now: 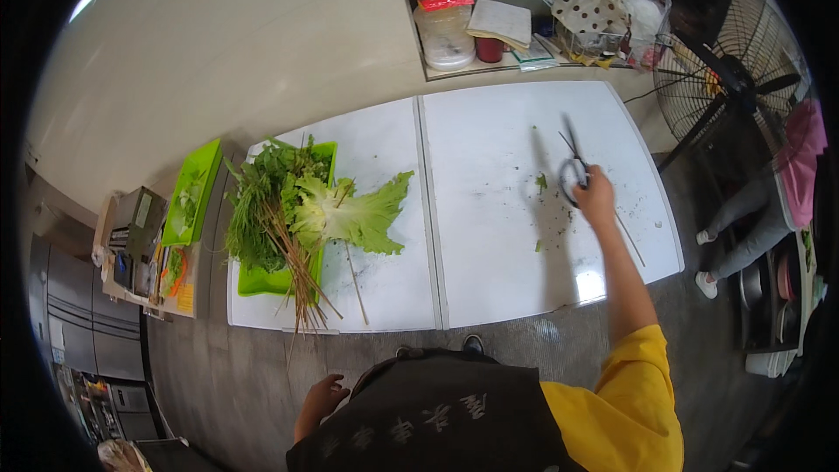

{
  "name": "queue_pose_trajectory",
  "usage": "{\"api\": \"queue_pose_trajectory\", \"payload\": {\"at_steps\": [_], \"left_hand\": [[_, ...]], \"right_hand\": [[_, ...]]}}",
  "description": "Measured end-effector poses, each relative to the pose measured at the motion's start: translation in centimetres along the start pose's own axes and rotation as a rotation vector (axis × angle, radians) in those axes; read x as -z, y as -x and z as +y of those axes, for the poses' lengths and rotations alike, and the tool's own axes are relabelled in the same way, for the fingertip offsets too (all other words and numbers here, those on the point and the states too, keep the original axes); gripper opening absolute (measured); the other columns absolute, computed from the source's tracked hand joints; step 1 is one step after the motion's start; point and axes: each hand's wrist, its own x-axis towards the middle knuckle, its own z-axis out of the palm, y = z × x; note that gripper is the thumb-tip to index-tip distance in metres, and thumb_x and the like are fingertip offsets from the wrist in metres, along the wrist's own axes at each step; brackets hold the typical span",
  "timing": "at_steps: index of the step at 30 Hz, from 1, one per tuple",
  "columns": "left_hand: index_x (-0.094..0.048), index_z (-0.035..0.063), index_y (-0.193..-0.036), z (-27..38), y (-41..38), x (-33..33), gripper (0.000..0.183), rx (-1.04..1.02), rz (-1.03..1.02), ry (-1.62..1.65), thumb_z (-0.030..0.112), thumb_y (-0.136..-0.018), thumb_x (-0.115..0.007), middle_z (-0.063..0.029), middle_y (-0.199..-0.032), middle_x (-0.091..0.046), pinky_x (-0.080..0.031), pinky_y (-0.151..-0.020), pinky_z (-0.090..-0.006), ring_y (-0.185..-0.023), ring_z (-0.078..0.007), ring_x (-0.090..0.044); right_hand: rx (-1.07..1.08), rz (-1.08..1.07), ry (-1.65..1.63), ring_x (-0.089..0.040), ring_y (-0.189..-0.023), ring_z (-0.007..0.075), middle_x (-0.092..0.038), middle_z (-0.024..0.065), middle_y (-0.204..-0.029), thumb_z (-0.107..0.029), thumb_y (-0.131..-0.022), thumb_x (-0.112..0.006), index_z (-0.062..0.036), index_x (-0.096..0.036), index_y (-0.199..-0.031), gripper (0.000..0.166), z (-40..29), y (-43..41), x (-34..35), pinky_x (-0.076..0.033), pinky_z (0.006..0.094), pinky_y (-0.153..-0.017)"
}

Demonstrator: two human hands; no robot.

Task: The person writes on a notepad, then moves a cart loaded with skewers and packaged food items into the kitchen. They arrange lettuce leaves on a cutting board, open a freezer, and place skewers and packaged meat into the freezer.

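My right hand (595, 196) grips the handles of black scissors (571, 174) above the right half of the white table; the blades point away from me and look blurred. My left hand (321, 398) hangs beside my dark apron (446, 419), off the table's near edge, with loosely bent fingers and nothing seen in it. On the left half, a green plastic basket (262, 280) is heaped with leafy greens (255, 210) with long brown stems (292, 249) that overhang the near edge. A large lettuce leaf (357, 213) spreads over its right side onto the table.
Leaf scraps (541, 181), dirt specks and a thin stem (630, 239) lie on the white table (485, 262). Another green basket (193, 193) stands left. A ledge behind holds jars (447, 39) and a wire basket (600, 42). A caged fan (731, 75) and a person (754, 210) are right.
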Motion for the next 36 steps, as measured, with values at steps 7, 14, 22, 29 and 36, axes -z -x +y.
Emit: {"api": "queue_pose_trajectory", "payload": {"at_steps": [7,14,22,29,36], "left_hand": [[-0.058,0.0048,-0.123,0.5,0.1,0.1,0.048,-0.016,0.035,0.05,0.026,-0.081,-0.069,-0.0177,-0.102,-0.068,-0.053,-0.082,-0.0373,-0.096,-0.0288,-0.067],[-0.055,0.0075,-0.126,-11.6,0.7,-2.1,0.045,0.141,0.027,-0.042,0.023,-0.085,-0.067,-0.011,-0.093,-0.071,-0.053,-0.079,-0.0348,-0.088,-0.0226,-0.068],[-0.055,0.0091,-0.126,-12.3,-0.2,-1.8,0.045,0.287,-0.056,-0.095,0.024,-0.085,-0.066,-0.011,-0.093,-0.071,-0.053,-0.079,-0.0356,-0.089,-0.0231,-0.068],[-0.055,0.0104,-0.127,-12.7,-1.4,-1.8,0.045,0.21,-0.05,-0.13,0.025,-0.085,-0.065,-0.011,-0.094,-0.071,-0.053,-0.079,-0.0362,-0.09,-0.0235,-0.068],[-0.056,0.0117,-0.127,-11.4,-3.8,-1.4,0.044,0.045,-0.066,-0.211,0.026,-0.086,-0.065,-0.0108,-0.095,-0.071,-0.053,-0.079,-0.0369,-0.091,-0.0241,-0.068]], "right_hand": [[0.138,-0.429,-0.095,-0.062,-0.093,0.0374,-0.064,0.0208,-0.096,-0.016,-0.073,-0.065,0.0007,-0.06,-0.098,0.03,-16.8,-2.1,-14.5,-0.049,0.0441,-0.083],[0.081,-0.548,-0.136,-0.063,-0.095,0.0356,-0.066,0.0225,-0.095,-0.013,-0.075,-0.064,-0.0002,-0.066,-0.091,0.021,-26.6,-4.7,-26.0,-0.051,0.0424,-0.084],[0.178,-0.558,-0.094,-0.057,-0.105,0.0354,-0.06,0.0202,-0.106,-0.01,-0.08,-0.059,0.0008,-0.065,-0.098,0.022,-30.1,-1.1,-30.5,-0.05,0.0427,-0.088],[0.166,-0.057,-0.016,-0.058,-0.092,0.0375,-0.063,0.0195,-0.091,-0.006,-0.07,-0.061,-0.0015,-0.063,-0.081,0.012,-16.7,-3.6,-20.5,-0.048,0.0467,-0.08],[0.367,-0.01,-0.141,-0.056,-0.093,0.0348,-0.063,0.0154,-0.093,-0.011,-0.081,-0.057,-0.0013,-0.063,-0.088,0.013,-1.5,1.3,-9.4,-0.045,0.043,-0.085]]}}
